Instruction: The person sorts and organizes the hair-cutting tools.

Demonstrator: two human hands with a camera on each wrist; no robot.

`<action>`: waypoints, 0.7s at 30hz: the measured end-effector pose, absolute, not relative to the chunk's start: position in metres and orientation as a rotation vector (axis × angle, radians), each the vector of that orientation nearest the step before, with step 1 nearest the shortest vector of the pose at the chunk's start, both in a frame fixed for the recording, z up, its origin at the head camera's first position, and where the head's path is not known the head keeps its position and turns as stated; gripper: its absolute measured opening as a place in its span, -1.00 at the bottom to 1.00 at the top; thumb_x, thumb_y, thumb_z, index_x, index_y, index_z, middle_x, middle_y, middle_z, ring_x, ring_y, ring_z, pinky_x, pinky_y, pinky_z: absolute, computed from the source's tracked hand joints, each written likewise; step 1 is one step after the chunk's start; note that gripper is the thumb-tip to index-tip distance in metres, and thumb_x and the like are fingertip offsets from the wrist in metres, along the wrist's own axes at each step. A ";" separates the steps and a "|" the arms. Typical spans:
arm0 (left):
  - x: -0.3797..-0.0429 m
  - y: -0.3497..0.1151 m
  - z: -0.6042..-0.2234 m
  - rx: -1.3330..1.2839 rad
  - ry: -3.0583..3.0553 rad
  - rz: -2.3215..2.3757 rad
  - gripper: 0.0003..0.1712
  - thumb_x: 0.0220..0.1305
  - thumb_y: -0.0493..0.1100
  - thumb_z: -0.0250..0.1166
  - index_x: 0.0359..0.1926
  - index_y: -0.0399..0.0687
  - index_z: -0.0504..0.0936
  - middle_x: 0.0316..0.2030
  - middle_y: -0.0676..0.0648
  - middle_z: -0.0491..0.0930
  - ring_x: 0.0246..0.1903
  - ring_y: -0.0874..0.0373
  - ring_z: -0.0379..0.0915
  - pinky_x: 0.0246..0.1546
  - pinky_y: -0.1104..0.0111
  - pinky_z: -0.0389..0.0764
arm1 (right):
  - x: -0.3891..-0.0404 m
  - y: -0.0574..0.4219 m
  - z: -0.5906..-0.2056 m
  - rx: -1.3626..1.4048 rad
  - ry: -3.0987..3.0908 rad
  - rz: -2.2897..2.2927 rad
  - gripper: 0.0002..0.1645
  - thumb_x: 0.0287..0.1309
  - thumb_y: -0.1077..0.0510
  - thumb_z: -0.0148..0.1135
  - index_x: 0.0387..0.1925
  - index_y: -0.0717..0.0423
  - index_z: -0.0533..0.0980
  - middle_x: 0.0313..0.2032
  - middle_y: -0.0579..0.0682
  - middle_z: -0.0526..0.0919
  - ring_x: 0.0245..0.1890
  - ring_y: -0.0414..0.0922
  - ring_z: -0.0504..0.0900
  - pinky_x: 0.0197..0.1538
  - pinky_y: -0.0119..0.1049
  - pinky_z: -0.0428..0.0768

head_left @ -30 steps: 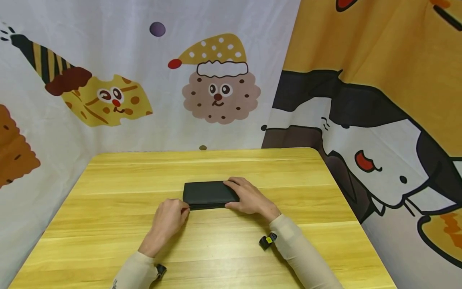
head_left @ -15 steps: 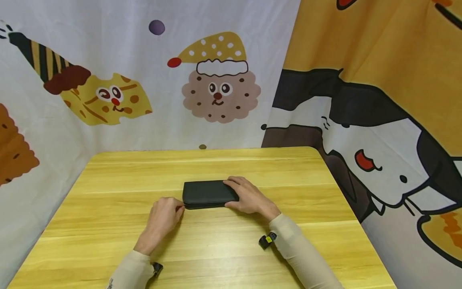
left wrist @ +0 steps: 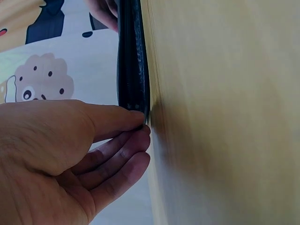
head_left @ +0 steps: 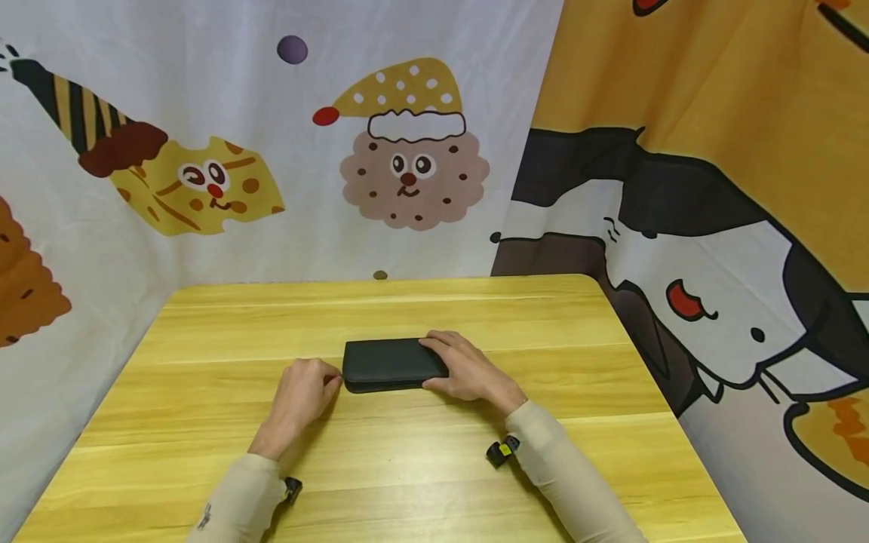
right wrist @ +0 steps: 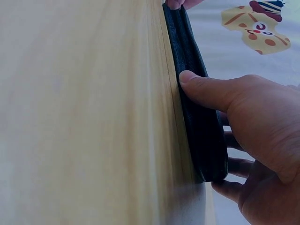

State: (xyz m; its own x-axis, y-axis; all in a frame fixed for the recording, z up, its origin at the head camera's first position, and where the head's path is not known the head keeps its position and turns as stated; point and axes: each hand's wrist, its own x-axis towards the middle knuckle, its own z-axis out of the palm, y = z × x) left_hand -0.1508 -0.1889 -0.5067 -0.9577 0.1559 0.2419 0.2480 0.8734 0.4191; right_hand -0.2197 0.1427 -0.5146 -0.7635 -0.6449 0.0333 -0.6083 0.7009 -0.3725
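A long black zip wallet (head_left: 390, 362) lies flat on the wooden table, its zipped edge toward me. My right hand (head_left: 468, 369) grips its right end. In the right wrist view the thumb (right wrist: 201, 86) presses the near zipped side, and the other fingers reach round the far side and end. At the left front corner my left hand (head_left: 303, 392) pinches with thumb and forefinger. In the left wrist view the zipper track (left wrist: 129, 79) runs up to those fingertips (left wrist: 138, 119); the zipper pull itself is hidden between them.
The light wooden table (head_left: 421, 467) extends on all sides of the wallet. Behind it hangs a white curtain (head_left: 237, 68) with cartoon prints, and a yellow one (head_left: 679, 83) is at the right. A small black camera (head_left: 498, 452) sits at the right wrist.
My left hand has slid left along the wallet's near edge to its left corner, then slightly away from me round it. The right hand keeps its grip and the wallet barely moves.
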 end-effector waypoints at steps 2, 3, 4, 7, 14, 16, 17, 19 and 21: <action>-0.153 -0.190 -0.507 -0.312 -2.846 -0.680 -0.90 0.38 -0.37 0.55 -0.28 -0.18 0.96 -0.28 -0.20 0.92 -0.42 0.09 0.76 -0.41 0.19 0.75 | -0.220 0.143 -0.514 -1.030 2.806 -0.558 0.00 0.48 -0.24 0.51 0.74 -0.03 0.33 0.73 0.17 0.34 0.73 0.19 0.34 0.71 0.21 0.46; -0.154 -0.190 -0.507 -0.309 -2.848 -0.679 -0.89 0.38 -0.37 0.54 -0.29 -0.17 0.96 -0.28 -0.20 0.92 -0.41 0.09 0.75 -0.40 0.19 0.75 | -0.220 0.143 -0.514 -1.028 2.805 -0.560 0.00 0.48 -0.24 0.51 0.74 -0.03 0.33 0.73 0.17 0.34 0.73 0.19 0.34 0.71 0.21 0.46; -0.155 -0.190 -0.507 -0.309 -2.849 -0.680 -0.88 0.38 -0.37 0.54 -0.29 -0.16 0.96 -0.28 -0.19 0.92 -0.41 0.09 0.74 -0.40 0.20 0.74 | -0.220 0.143 -0.514 -1.026 2.804 -0.560 0.00 0.48 -0.24 0.51 0.74 -0.03 0.33 0.73 0.16 0.33 0.73 0.18 0.34 0.71 0.20 0.46; -0.158 -0.191 -0.507 -0.305 -2.851 -0.674 -0.85 0.38 -0.38 0.53 -0.33 -0.12 0.95 -0.31 -0.15 0.92 -0.42 0.13 0.69 -0.39 0.23 0.70 | -0.219 0.142 -0.514 -1.020 2.799 -0.565 0.00 0.48 -0.23 0.51 0.74 -0.03 0.33 0.73 0.16 0.33 0.74 0.18 0.33 0.71 0.19 0.46; -0.164 -0.192 -0.507 -0.312 -2.872 -0.694 -0.67 0.42 -0.38 0.46 -0.51 -0.04 0.85 -0.51 -0.03 0.80 -0.55 0.18 0.39 -0.50 0.36 0.41 | -0.219 0.142 -0.514 -1.019 2.796 -0.578 0.00 0.48 -0.22 0.52 0.74 -0.02 0.34 0.73 0.17 0.33 0.74 0.19 0.33 0.71 0.20 0.46; -0.166 -0.192 -0.507 -0.306 -2.873 -0.696 -0.67 0.43 -0.38 0.45 -0.52 -0.04 0.85 -0.52 -0.04 0.79 -0.56 0.18 0.37 -0.51 0.38 0.37 | -0.219 0.142 -0.514 -1.023 2.798 -0.576 0.00 0.48 -0.22 0.52 0.74 -0.01 0.34 0.73 0.17 0.33 0.74 0.19 0.33 0.71 0.20 0.46; -0.167 -0.192 -0.506 -0.304 -2.872 -0.698 -0.68 0.43 -0.38 0.45 -0.51 -0.05 0.86 -0.51 -0.04 0.80 -0.57 0.18 0.37 -0.51 0.38 0.37 | -0.219 0.142 -0.514 -1.025 2.798 -0.573 0.00 0.48 -0.22 0.52 0.74 -0.01 0.34 0.73 0.17 0.33 0.74 0.19 0.33 0.71 0.20 0.46; -0.168 -0.192 -0.506 -0.305 -2.868 -0.700 -0.69 0.43 -0.38 0.45 -0.49 -0.05 0.88 -0.49 -0.05 0.81 -0.57 0.19 0.37 -0.51 0.39 0.36 | -0.219 0.142 -0.514 -1.028 2.799 -0.567 0.00 0.48 -0.22 0.52 0.74 -0.01 0.33 0.73 0.17 0.33 0.74 0.19 0.33 0.71 0.20 0.46; -0.169 -0.193 -0.505 -0.308 -2.861 -0.706 -0.71 0.42 -0.39 0.44 -0.45 -0.08 0.90 -0.46 -0.07 0.84 -0.58 0.19 0.38 -0.52 0.39 0.35 | -0.219 0.142 -0.515 -1.029 2.802 -0.563 0.00 0.48 -0.22 0.52 0.74 -0.01 0.33 0.73 0.17 0.33 0.74 0.18 0.33 0.71 0.19 0.46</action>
State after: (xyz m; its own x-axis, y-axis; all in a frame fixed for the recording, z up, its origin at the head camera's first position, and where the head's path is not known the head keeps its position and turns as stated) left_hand -0.1693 -0.1927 -0.5055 -0.9627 0.1567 0.2206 0.2413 0.8658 0.4383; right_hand -0.2191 0.1424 -0.5146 -0.7656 -0.6426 0.0293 -0.6040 0.7024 -0.3765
